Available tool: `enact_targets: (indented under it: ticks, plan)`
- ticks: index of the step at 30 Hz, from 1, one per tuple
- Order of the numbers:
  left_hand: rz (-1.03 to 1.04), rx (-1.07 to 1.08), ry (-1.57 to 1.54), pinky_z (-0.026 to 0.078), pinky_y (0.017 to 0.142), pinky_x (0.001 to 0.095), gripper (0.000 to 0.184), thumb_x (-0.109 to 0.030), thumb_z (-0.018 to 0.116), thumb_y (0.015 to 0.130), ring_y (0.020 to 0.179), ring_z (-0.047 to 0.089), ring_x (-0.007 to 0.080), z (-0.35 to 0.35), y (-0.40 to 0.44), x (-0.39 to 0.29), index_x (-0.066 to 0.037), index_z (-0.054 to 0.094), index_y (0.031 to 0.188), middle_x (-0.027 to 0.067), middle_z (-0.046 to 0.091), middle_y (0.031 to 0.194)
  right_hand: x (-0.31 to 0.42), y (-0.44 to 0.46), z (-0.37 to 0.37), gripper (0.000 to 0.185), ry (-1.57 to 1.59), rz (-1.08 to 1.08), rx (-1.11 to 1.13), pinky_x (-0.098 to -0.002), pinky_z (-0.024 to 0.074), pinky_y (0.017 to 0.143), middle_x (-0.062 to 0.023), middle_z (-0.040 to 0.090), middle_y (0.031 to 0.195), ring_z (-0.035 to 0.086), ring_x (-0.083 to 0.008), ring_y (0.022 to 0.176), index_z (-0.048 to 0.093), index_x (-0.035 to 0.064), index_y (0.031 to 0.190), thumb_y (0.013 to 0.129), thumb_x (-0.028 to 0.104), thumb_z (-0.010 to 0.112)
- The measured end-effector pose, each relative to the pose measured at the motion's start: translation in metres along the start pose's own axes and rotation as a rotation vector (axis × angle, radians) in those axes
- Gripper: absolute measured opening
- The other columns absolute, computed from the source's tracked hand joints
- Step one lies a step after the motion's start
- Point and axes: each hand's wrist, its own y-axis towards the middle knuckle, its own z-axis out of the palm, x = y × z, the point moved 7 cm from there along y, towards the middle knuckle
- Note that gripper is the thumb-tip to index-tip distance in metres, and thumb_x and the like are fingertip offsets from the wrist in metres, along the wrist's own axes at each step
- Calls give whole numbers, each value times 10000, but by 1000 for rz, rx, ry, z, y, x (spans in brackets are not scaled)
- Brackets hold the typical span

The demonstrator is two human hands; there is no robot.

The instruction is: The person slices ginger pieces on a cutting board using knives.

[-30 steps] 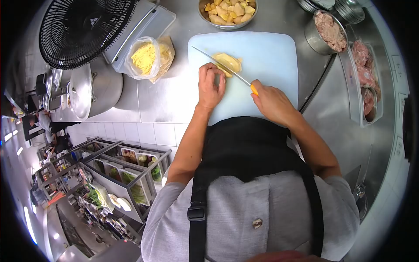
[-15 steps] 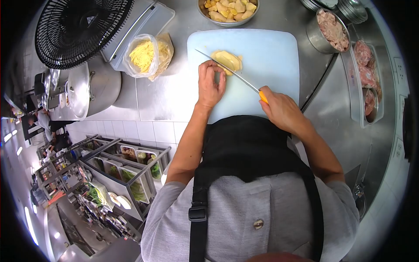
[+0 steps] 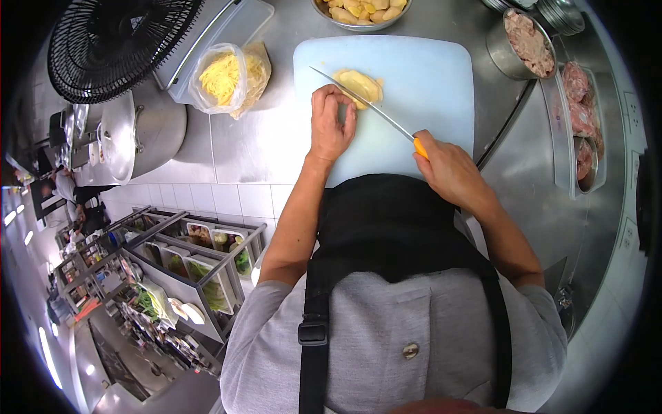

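Note:
On the pale blue cutting board [image 3: 414, 83] lies a pale yellow piece of peeled ginger [image 3: 365, 84], with thin slices fanned out. My left hand [image 3: 332, 125] holds its near left end with curled fingertips and thumb. My right hand [image 3: 448, 165] is closed round the orange handle of a knife [image 3: 386, 115]. The long blade slants across the ginger, its tip pointing to the far left, close beside my left fingertips. Whether the edge is inside the ginger, I cannot tell.
Beyond the board stands a metal bowl [image 3: 358, 26] of peeled pieces. To the left are an open bag [image 3: 238, 96] of yellow shreds, a black fan [image 3: 124, 45] and a large pot [image 3: 155, 127]. A pot [image 3: 501, 52] of raw meat and a plastic tub [image 3: 564, 148] stand right.
The whole view has shifted a little, so the board and bowl sit higher. The knife still lies across the ginger, whose slices look slightly more spread. Both hands keep their grip.

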Motion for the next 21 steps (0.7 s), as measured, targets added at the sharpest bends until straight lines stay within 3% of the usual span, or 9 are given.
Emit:
enact_targets:
  ticks: [9,18,21]
  plan:
    - [22,-24,26,548,936,432,161,-2,752,919,1125,636,371,-2,0,-1,7,663,1053,204,610,1175,0,-3,0,223,13,3,0,-591,499,762,-259,695,848,675,-496,832,521,-9,1164,1062,159,627]
    - [32,-18,40,550,937,429,159,6,751,917,1129,639,369,-1,0,0,8,662,1049,200,614,1177,0,-6,1,227,8,11,8,-592,500,767,-262,697,860,678,-496,837,522,-9,1174,1068,166,620]
    - [-2,-10,-14,519,989,451,187,35,753,881,1146,595,387,0,0,1,4,649,1034,205,595,1208,0,-4,2,226,2,19,20,-590,500,770,-260,699,866,678,-494,842,519,-9,1176,1071,167,615]
